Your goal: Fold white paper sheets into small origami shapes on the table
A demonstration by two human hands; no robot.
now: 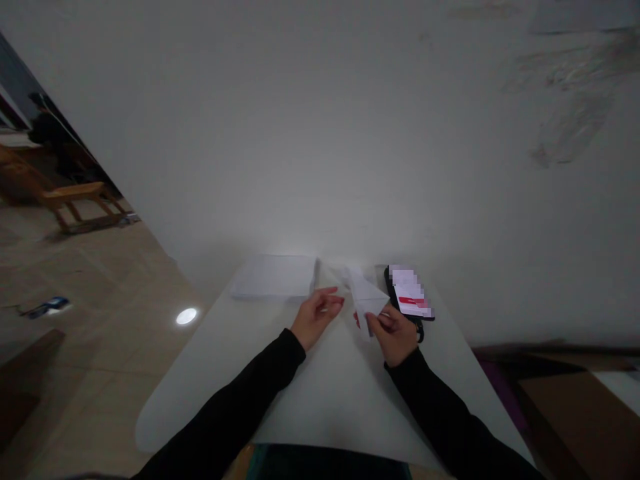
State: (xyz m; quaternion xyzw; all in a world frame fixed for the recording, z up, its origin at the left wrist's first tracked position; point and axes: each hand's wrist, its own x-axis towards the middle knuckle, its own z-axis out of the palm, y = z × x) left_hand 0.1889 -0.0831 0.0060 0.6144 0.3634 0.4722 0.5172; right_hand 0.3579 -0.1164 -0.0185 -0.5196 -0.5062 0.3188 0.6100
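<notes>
A folded white sheet of paper (pixel 367 297) stands up off the white table (pixel 325 400), pinched at its lower edge by my right hand (pixel 395 333). My left hand (pixel 317 313) hovers just left of the paper, fingers loosely curled and apart, holding nothing that I can see. Both sleeves are black. A stack of white paper (pixel 275 277) lies at the table's far left, close to my left hand.
A phone (pixel 410 300) with a lit screen lies at the table's far right, against the white wall. A wooden chair (pixel 70 200) stands far left on the tiled floor. Brown cardboard (pixel 575 400) lies right of the table.
</notes>
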